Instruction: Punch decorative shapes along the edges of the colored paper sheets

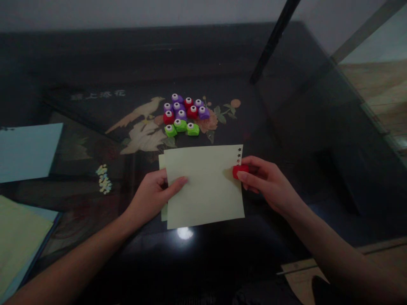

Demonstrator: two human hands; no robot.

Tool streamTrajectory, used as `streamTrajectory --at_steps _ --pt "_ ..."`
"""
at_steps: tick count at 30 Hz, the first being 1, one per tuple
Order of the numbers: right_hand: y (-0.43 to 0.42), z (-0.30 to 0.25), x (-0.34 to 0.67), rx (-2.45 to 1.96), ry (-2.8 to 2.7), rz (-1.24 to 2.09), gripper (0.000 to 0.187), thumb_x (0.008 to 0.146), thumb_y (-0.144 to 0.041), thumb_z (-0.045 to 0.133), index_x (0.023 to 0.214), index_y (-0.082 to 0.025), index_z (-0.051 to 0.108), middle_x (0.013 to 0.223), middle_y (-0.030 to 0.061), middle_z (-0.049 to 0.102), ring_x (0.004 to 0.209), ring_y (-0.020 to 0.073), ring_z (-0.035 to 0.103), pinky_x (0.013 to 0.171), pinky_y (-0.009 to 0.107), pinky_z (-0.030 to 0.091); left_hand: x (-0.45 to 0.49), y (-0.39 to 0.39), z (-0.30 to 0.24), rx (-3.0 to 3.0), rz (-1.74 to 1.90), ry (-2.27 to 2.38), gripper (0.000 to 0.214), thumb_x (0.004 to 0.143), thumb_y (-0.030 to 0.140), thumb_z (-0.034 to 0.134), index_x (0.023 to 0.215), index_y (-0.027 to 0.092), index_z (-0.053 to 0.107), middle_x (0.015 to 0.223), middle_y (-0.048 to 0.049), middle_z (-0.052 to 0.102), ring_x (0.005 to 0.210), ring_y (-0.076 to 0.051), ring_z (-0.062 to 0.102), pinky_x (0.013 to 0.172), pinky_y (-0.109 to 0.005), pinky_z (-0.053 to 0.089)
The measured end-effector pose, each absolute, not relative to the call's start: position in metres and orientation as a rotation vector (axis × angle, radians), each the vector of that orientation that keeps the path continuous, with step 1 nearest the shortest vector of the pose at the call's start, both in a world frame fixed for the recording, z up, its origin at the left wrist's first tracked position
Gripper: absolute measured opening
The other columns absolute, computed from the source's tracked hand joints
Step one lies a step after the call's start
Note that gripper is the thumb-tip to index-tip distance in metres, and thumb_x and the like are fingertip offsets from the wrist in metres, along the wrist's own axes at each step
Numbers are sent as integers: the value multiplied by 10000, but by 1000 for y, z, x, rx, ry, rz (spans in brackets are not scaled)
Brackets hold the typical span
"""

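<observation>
My left hand (151, 195) grips the left edge of a pale yellow sheet of paper (203, 186), thumb on top, holding it just above the dark glass table (302, 140). My right hand (265, 180) is closed round a small red paper punch (240, 170) that sits on the sheet's right edge. Three small star-shaped holes (239, 155) run down that edge above the punch. A second sheet shows slightly behind the left side.
A cluster of several purple, red and green punches (184, 115) lies beyond the paper. Small paper cut-outs (103, 178) are scattered at the left. A light blue sheet (27, 150) and a yellow sheet on a folder (19, 241) lie at the far left.
</observation>
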State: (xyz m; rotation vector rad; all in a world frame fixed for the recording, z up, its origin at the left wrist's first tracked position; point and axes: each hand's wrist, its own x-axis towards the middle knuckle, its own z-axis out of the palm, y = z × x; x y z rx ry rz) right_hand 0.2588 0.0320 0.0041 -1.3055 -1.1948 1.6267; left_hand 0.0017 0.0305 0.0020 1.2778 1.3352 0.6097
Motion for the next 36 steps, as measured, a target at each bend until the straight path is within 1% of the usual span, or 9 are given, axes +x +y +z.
streamTrajectory --at_steps 6,13,17,22,30,33,36 --pt "32 2 259 -1295 -1180 1622 137 753 -271 709 846 -193 646 645 -50 556 515 55 435 446 199 318 2 30 2 1308 609 1348 191 778 331 613 821 160 687 802 -57 764 656 -185 701 540 -252 568" --pt "31 -2 259 -1290 -1172 1598 143 750 -273 719 859 -200 662 645 -55 555 513 46 427 435 193 297 1 30 1 1342 601 1356 192 785 334 609 811 160 688 780 -52 762 650 -183 698 544 -251 563" --pt "31 -2 259 -1288 -1171 1594 147 752 -269 716 866 -195 660 651 -52 558 516 47 433 434 192 298 1 30 2 1347 598 1342 200 781 340 615 805 155 686 781 -55 761 650 -186 694 542 -250 560" --pt "31 -1 259 -1283 -1219 1607 137 768 -256 699 879 -189 655 651 -47 559 517 49 442 437 191 312 0 30 4 1431 591 1304 238 805 370 596 849 153 683 833 -61 753 683 -185 681 547 -242 545" --pt "29 -7 261 -1305 -1233 1596 173 787 -308 683 901 -184 643 647 -44 547 506 50 446 415 178 319 -1 28 6 1487 536 1294 256 817 398 578 827 155 658 734 -47 717 647 -174 663 550 -239 540" --pt "29 -7 262 -1325 -1239 1595 174 788 -317 682 884 -181 633 629 -47 540 495 51 449 425 177 343 -1 27 7 1433 479 1304 297 817 445 566 805 157 639 608 -18 664 536 -163 635 487 -242 529" --pt "30 -6 262 -1322 -1248 1598 165 788 -312 680 871 -180 627 621 -48 538 493 54 456 435 179 364 -1 27 8 1419 450 1296 315 818 463 555 814 158 633 585 -6 640 457 -143 592 437 -239 508"
